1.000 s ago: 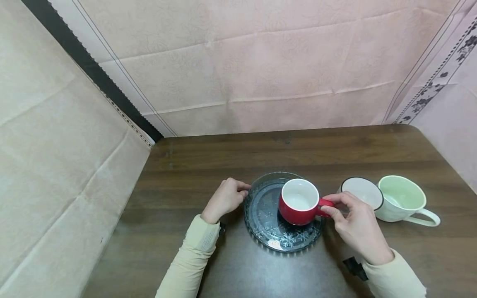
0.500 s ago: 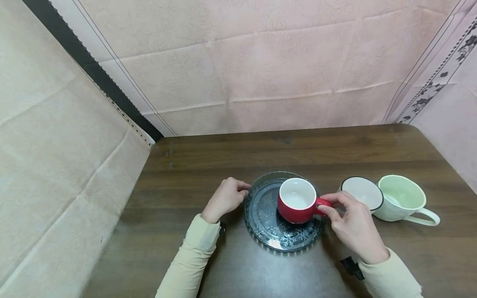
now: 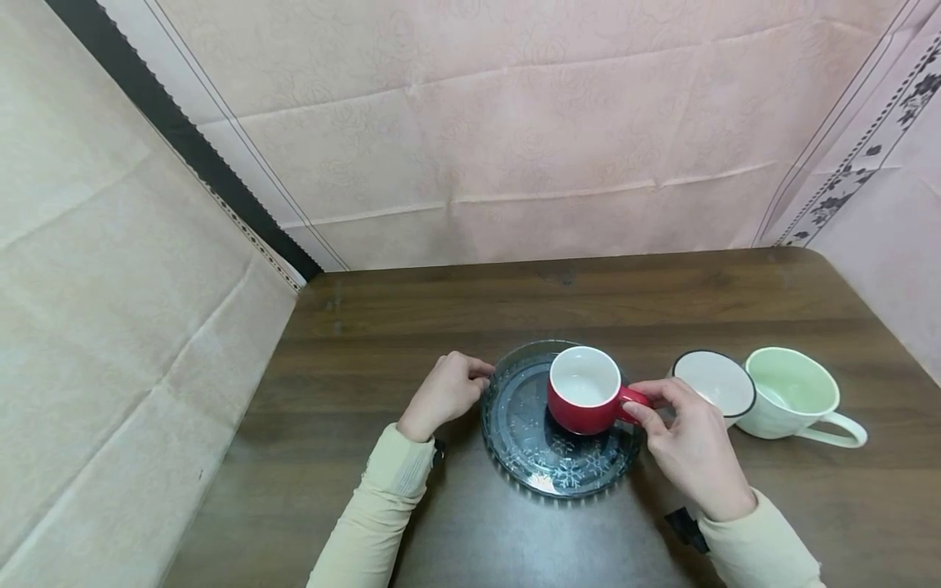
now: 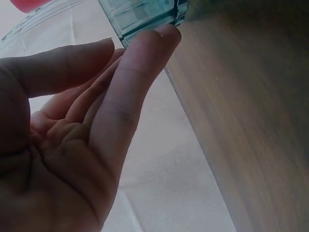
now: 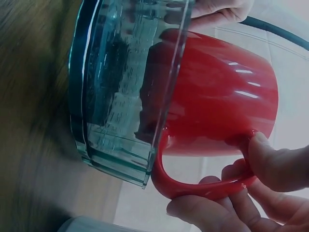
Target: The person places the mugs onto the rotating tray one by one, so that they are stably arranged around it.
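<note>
My right hand [image 3: 694,445] pinches the handle of a red mug [image 3: 584,415] with a white inside. The mug is upright over a round clear glass dish [image 3: 544,474] with a snowflake pattern. In the right wrist view the mug's lower part [image 5: 159,92] shows through the dish's ribbed wall [image 5: 108,154], and thumb and fingers grip the handle [image 5: 193,190]. My left hand [image 3: 444,394] is at the dish's left side. The left wrist view has its straight index finger [image 4: 137,67] reaching to the glass wall [image 4: 137,19], the thumb close beside it.
To the right stand a white mug with a dark rim [image 3: 713,380], partly behind my right hand, and a pale green mug [image 3: 790,392] with its handle turned right. A brown wooden table [image 3: 412,310] bears everything. Cloth-covered walls [image 3: 529,139] rise behind it and at both sides.
My right hand has shifted slightly left with the red mug, which also sits a little higher in the head view. My left hand and the dish have stayed put.
</note>
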A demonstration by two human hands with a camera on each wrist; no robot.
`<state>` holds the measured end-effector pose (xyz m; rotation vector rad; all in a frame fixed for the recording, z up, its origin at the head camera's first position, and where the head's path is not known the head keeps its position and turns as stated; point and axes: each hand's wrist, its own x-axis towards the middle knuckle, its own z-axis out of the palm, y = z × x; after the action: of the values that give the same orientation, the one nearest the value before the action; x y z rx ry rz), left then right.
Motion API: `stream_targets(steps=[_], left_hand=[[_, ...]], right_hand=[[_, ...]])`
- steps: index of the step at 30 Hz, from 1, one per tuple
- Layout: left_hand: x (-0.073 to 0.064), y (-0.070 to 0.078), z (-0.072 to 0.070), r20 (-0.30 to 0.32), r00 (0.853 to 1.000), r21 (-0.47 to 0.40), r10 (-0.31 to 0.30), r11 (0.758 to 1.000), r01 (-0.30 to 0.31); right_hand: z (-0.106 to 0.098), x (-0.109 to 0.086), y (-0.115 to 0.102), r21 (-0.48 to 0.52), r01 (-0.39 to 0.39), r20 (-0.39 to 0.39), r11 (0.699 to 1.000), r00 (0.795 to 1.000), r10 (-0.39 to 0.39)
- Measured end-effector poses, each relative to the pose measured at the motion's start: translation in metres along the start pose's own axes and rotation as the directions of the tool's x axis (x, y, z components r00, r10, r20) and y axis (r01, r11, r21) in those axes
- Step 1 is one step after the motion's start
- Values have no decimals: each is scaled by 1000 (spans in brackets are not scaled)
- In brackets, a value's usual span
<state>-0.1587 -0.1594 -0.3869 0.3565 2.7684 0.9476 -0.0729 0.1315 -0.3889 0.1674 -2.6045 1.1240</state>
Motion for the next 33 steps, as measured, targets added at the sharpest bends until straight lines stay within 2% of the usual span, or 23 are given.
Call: stream_targets(steps=[11, 24, 33], left_hand=[[-1, 2, -1, 11, 1000, -17, -21, 1000, 21], [-2, 2, -1, 14, 1000, -21, -26, 999, 26], [-1, 1, -1, 2, 1000, 0, -5, 1000, 5]], right_hand=[[4, 1, -1, -11, 24, -43, 1000, 999, -25], [8, 0, -2, -12, 14, -50, 1000, 999, -15], [8, 1, -4, -31, 25, -75, 999, 997, -27]])
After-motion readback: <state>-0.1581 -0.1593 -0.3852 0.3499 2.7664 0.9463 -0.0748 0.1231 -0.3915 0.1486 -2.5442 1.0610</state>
